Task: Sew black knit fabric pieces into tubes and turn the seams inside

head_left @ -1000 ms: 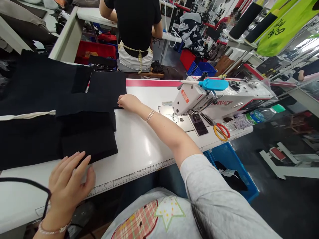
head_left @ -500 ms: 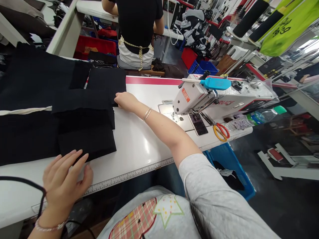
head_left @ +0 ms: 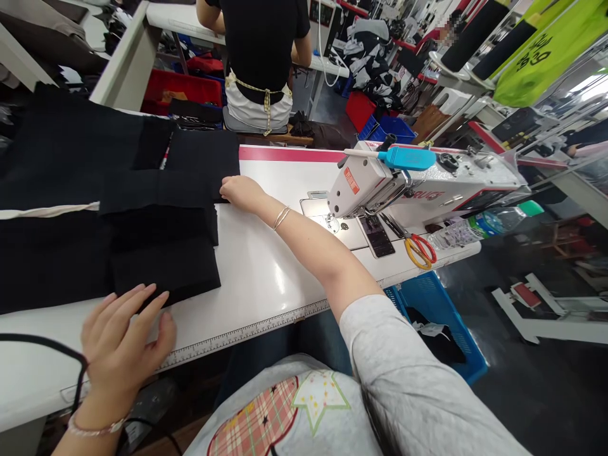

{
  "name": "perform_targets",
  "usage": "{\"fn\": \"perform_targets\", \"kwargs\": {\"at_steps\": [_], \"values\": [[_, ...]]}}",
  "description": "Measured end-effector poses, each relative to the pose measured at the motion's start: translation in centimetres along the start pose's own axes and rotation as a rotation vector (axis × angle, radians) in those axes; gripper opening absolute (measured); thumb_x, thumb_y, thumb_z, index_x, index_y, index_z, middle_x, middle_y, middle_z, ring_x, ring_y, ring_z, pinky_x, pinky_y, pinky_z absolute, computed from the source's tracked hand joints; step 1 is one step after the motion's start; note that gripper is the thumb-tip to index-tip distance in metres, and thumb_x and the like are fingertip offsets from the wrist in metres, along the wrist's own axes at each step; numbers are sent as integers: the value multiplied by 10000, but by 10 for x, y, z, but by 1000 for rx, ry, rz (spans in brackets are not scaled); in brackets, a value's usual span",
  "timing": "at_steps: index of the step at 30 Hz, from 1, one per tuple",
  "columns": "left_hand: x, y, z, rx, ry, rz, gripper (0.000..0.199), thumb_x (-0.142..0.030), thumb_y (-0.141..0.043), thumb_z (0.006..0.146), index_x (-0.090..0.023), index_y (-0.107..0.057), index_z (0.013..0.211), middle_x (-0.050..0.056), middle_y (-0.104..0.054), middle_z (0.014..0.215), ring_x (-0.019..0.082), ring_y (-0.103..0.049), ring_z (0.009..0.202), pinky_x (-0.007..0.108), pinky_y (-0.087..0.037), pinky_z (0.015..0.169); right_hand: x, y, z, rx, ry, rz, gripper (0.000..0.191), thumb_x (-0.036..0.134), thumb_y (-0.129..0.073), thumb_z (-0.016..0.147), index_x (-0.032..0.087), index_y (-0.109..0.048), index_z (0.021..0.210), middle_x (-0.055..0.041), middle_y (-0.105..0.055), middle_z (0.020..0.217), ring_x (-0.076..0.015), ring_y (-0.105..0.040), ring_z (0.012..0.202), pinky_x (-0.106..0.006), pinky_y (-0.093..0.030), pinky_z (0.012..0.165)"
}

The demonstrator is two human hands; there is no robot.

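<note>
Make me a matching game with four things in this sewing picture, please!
1. right hand
2. scissors
3. left hand
4. bottle

A. spread out at the near edge of the black cloth
B. has a green cap
C. curled at the cloth's edge
D. red and yellow at one end

Right pairs: 1-C, 2-D, 3-A, 4-B

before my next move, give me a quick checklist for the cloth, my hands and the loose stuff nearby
1. Right hand at the black cloth: ok, at its right edge.
2. Right hand's grip firm: cannot tell, the fingertips are partly hidden.
3. Left hand at the cloth's near edge: ok, spread open; pressure, cannot tell.
4. Cloth in one layer: not ok, pieces overlap.
5. Scissors clear of cloth: ok, by the sewing machine.
6. Phone clear of cloth: ok, beside the scissors.
</note>
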State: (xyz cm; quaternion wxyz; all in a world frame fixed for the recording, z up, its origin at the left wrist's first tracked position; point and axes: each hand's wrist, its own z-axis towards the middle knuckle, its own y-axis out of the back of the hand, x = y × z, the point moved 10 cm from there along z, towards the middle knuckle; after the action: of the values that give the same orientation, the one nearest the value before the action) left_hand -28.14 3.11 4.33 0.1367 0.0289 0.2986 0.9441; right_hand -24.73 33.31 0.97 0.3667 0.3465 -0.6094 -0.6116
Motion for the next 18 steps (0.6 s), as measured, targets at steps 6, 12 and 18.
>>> {"fn": "perform_targets", "kwargs": {"at_steps": [6,12,18], "values": [[2,-1,-1,17,18,-4,511,-52,-770,537,-121,-704,1039,179,-729,1066,346,-707,957,505,-513,962,1,-1,-1,-43,32,4,256,86,-469,945,110,-668,785,-54,-688,1006,-136,-668,928,-245,-481,811],[1,-2,0,14,10,-6,504,-38,-769,527,-111,-705,1022,188,-729,1055,348,-709,951,500,-513,963,9,-5,5,18,-6,-36,187,-11,-526,879,82,-640,764,-60,-703,978,-139,-669,902,-273,-502,808],[0,-1,1,8,-3,7,463,-50,-762,537,-111,-702,992,184,-734,1028,343,-713,940,486,-521,951,10,-1,2,2,-33,-70,239,-8,-456,897,94,-663,835,-97,-695,1024,-170,-680,941,-301,-531,809]]}}
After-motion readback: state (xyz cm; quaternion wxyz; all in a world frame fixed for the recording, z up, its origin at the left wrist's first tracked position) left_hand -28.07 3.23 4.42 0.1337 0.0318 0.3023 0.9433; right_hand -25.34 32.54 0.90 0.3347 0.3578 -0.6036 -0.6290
